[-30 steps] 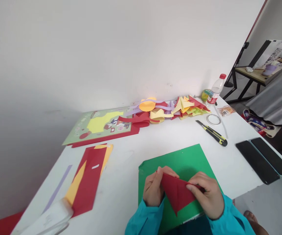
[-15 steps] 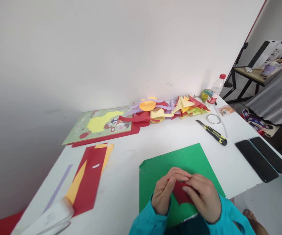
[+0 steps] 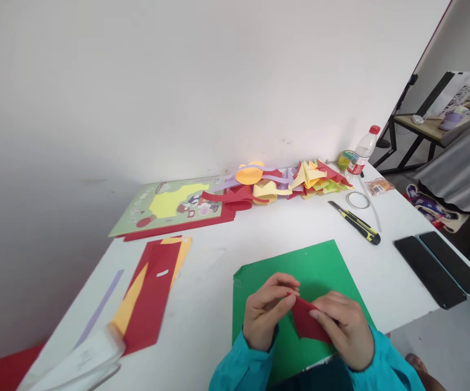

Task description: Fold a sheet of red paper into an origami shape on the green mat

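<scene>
Between my hands is a small piece of folded red paper [image 3: 308, 321], held above a green sheet [image 3: 312, 260] on the white table. My left hand [image 3: 268, 309] pinches its upper left corner between thumb and fingers. On the other side, my right hand [image 3: 345, 325] grips the paper's right edge, thumb in front and fingers behind. The paper's fold runs along its top between the two thumbs. Part of its right end is hidden by my right hand.
Folded paper shapes [image 3: 312, 176] lie along the wall, beside a decorated green board [image 3: 137, 214]. Red paper strips [image 3: 153, 304] are at left. To the right lie a utility knife [image 3: 357, 224], a tape ring [image 3: 357, 200], a bottle [image 3: 363, 152] and dark phone-like slabs [image 3: 430, 271].
My left hand has shifted left, toward the paper's corner, and my hands have drawn apart. More of the red paper now shows between them. The view has shifted slightly.
</scene>
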### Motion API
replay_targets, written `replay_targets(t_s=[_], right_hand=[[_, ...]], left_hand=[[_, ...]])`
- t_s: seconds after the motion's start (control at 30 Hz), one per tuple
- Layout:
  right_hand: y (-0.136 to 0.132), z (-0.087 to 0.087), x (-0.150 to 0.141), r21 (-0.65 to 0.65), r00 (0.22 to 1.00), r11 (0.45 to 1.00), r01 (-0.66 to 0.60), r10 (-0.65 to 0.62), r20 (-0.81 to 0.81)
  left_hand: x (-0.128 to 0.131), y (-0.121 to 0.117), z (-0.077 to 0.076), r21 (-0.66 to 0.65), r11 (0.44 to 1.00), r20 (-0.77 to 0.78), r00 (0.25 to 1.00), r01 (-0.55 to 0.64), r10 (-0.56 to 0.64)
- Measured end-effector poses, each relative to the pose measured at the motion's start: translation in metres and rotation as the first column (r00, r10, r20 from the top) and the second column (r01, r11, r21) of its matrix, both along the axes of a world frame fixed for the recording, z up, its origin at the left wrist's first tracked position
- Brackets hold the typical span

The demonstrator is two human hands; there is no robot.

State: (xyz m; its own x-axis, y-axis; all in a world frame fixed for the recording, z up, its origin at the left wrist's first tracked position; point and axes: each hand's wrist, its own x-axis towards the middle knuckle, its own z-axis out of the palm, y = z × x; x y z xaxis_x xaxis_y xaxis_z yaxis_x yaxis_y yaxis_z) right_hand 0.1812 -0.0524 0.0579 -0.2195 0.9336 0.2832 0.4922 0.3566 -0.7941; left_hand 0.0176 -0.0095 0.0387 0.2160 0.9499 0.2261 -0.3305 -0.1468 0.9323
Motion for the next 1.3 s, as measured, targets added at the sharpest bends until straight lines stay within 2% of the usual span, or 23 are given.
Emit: replay_targets(t_s=[0.23,0.47,0.63,0.8,1.03,1.3], right_hand=[[0.002,-0.002,-0.001,0.000,1.000,1.000,0.010,-0.010,0.001],[0.002,0.000,-0.001,-0.006,1.000,1.000,0.001,-0.001,-0.015],[0.001,0.001,-0.003,0.003,1.000,1.000,0.010,-0.010,-0.028],[0.003,-0.002,-0.003,0.043,0.999,0.998,0.039,-0.038,-0.024],[0.001,-0.001,-0.002,0.041,0.999,0.999,0.036,-0.036,-0.015],[0.001,0.000,-0.001,0.016,1.000,0.999,0.029,-0.029,-0.008]], left_hand=[[0.002,0.001,0.000,0.086,0.987,-0.002,0.990,-0.139,0.140],[0.005,0.006,0.006,0.079,0.982,0.078,0.984,-0.169,0.163],[0.006,0.006,0.010,-0.053,0.987,0.061,0.986,-0.154,0.157],[0.005,0.004,0.009,-0.214,0.961,0.075,0.978,-0.177,0.197],[0.002,0.003,0.001,-0.069,0.996,0.064,0.996,-0.063,0.067],[0.005,0.003,0.001,-0.100,0.994,0.086,0.995,-0.033,0.041]])
